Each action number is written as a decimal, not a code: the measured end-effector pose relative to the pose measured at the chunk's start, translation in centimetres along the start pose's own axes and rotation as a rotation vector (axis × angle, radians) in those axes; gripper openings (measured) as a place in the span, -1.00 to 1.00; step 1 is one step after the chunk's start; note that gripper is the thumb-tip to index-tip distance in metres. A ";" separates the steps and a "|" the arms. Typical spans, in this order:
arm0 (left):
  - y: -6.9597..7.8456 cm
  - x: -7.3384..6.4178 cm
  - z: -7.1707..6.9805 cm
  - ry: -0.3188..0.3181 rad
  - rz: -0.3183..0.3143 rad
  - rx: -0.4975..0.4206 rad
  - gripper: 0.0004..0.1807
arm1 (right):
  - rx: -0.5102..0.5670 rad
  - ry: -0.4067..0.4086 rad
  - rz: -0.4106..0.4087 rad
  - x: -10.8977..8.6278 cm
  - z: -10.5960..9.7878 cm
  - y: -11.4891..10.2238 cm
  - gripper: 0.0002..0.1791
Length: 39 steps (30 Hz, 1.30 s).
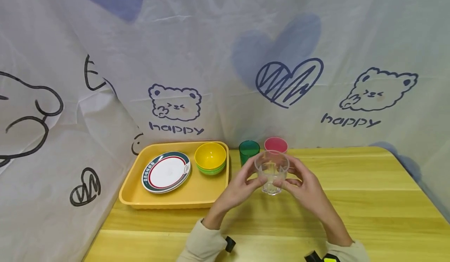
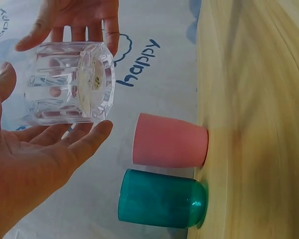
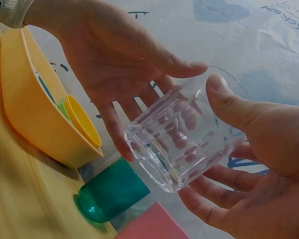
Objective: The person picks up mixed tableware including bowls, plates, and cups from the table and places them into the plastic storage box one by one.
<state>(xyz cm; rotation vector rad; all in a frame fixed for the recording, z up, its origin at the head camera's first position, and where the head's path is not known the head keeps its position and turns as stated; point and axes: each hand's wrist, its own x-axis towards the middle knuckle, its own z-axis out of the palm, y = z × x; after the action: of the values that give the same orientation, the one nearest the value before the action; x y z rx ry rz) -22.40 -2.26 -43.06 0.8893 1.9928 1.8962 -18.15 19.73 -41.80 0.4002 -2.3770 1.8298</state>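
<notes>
A clear, faceted drinking glass (image 1: 272, 172) is held upright above the table between both hands. My left hand (image 1: 242, 186) curls round its left side, thumb in front and fingers behind. From the right, my right hand (image 1: 303, 182) grips it the same way, its thumb near the other thumb. In the left wrist view the thick base of the glass (image 2: 97, 82) is clear of the tabletop. Just behind the hands stand a green cup (image 1: 249, 148) and a pink cup (image 1: 275, 144), side by side.
On the left of the wooden table (image 1: 365, 199) lies a yellow tray (image 1: 137, 205). It holds white plates (image 1: 166, 172) with a dark green rim and a yellow bowl (image 1: 210, 155) nested on green ones (image 1: 211, 171). A printed cloth (image 1: 218, 59) hangs behind the table.
</notes>
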 end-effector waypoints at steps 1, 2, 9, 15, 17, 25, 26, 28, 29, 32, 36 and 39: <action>0.1 0.0 0.0 -0.002 -0.002 0.000 -0.28 | 0.000 -0.005 0.003 0.0 0.0 0.0 -0.20; 0.1 0.0 -0.1 -0.003 -0.005 -0.002 -0.29 | -0.001 -0.010 0.007 0.0 0.0 0.0 -0.20; 0.3 -0.4 -0.8 -0.034 -0.005 -0.033 -0.28 | 0.014 -0.037 -0.007 0.0 0.3 -0.1 -0.20; 0.6 -0.9 -1.9 -0.041 0.002 -0.016 -0.26 | 0.051 -0.077 -0.029 0.2 1.2 -0.1 -0.20; 0.8 -1.0 -2.2 -0.047 0.001 -0.002 -0.25 | 0.059 -0.091 -0.027 0.2 1.4 0.0 -0.21; 1.6 -1.7 -3.7 -0.075 -0.012 -0.020 -0.27 | 0.064 -0.122 -0.033 0.1 2.0 0.0 -0.18; 1.7 -1.8 -4.0 -0.074 -0.014 -0.024 -0.27 | 0.067 -0.119 -0.045 0.1 2.0 0.0 -0.18; 1.9 -2.1 -4.6 -0.063 -0.018 -0.024 -0.27 | 0.080 -0.107 -0.078 0.2 2.1 0.0 -0.17; 1.9 -2.2 -4.9 -0.057 -0.021 -0.017 -0.27 | 0.089 -0.096 -0.093 0.2 2.1 0.1 -0.18; 2.2 -2.6 -5.9 -0.035 -0.026 0.016 -0.25 | 0.111 -0.058 -0.132 0.3 2.0 0.4 -0.20; 2.4 -3.4 -7.7 -0.002 -0.022 0.029 -0.22 | 0.101 -0.032 -0.148 0.5 1.7 1.1 -0.23; 2.5 -4.1 -9.0 0.031 -0.024 0.021 -0.18 | 0.066 -0.025 -0.143 0.5 1.2 1.8 -0.24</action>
<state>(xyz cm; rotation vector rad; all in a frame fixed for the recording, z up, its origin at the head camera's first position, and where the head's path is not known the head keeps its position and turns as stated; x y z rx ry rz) -23.69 -12.03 -40.45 0.8428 2.0359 1.8907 -19.05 18.93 -43.67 0.5863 -2.2438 1.8528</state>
